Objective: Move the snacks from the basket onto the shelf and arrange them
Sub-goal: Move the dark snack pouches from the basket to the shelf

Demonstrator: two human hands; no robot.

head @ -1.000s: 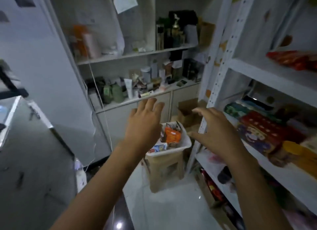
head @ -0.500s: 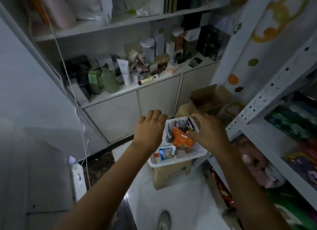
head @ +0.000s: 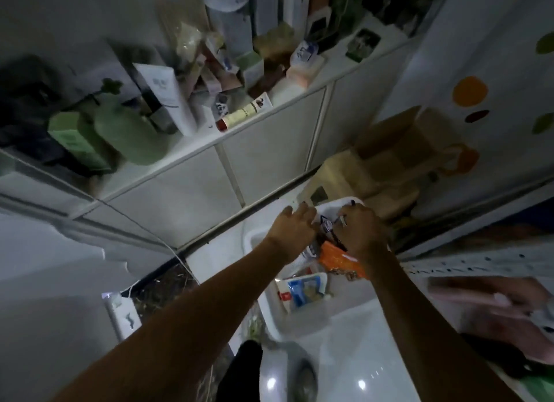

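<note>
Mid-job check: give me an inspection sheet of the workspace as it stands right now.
Surface: white basket above a glossy white floor; its support is hidden.
Job's things: orange packet, blue-and-white packet and dark packets in the basket; shelf upright at right.
Clutter: green bottle, tubes and boxes crowd the counter; cardboard box behind the basket.
Hands: left hand fingers extended beside the dark packets; right hand fingers curled onto them.
Cables: thin white cable crosses the cabinet front towards the floor.
Surroundings: pink packets on a lower shelf; dim, blurred.
</note>
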